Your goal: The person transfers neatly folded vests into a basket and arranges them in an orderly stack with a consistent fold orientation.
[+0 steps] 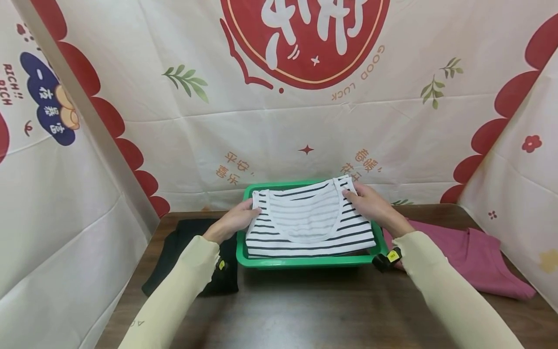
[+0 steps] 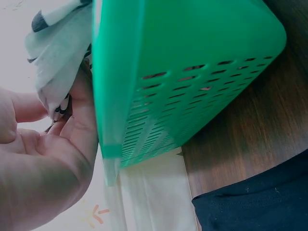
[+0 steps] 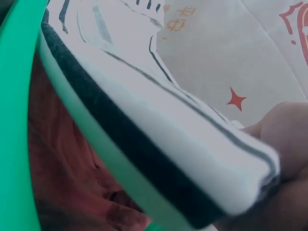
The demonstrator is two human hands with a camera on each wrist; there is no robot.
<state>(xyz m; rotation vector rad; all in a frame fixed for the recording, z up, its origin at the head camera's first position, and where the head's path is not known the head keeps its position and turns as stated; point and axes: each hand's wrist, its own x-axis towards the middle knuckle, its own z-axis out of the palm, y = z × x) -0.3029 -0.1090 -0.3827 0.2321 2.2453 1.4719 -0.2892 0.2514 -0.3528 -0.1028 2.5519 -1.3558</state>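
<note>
A folded white shirt with black stripes (image 1: 268, 237) lies over the opening of a green plastic basket (image 1: 305, 262), its scooped neckline facing up. My left hand (image 1: 233, 220) pinches the shirt's left shoulder, thumb on top and fingers beneath, right beside the basket rim. At the upper right shoulder, raised a little higher than the left, my right hand (image 1: 370, 202) grips the fabric. Below the shirt's striped edge, the right wrist view shows reddish-brown cloth (image 3: 67, 154) inside the basket. The fingers under the shirt are mostly hidden.
Left of the basket, dark folded clothing (image 1: 183, 247) lies on the brown wooden table (image 1: 296, 310). A pink garment (image 1: 471, 257) is spread on the right, partly behind my right forearm. Printed white cloth (image 1: 279, 131) hangs behind the table and along both sides.
</note>
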